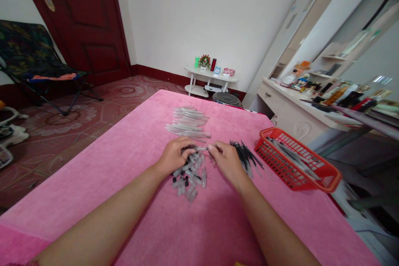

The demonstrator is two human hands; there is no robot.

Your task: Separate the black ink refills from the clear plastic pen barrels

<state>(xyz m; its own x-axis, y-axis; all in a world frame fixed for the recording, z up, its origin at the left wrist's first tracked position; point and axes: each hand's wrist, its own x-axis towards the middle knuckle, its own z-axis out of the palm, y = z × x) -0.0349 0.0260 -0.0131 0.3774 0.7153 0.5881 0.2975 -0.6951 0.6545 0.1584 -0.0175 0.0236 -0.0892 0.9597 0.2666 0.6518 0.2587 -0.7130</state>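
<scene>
My left hand (177, 156) and my right hand (227, 158) are close together above the table. Both are closed, thumb and fingers pinching a thin translucent pen piece (202, 148) that spans the gap between them. Whether it is one part or two joined is too small to tell. Under and beside my left hand lies a loose heap of clear pen caps (190, 174) with some small black pieces among them. Beyond my hands is a row of pale, clear pen barrels (188, 122). Right of my right hand lie several slim, dark pen refills (246, 153).
A pink cloth covers the table (149, 224). On its right edge stands a red plastic basket (293, 174) holding long thin pieces. A cluttered dressing table (289, 104) is at the right, a small white stand (199, 72) by the far wall, a folding chair (40, 58) at left.
</scene>
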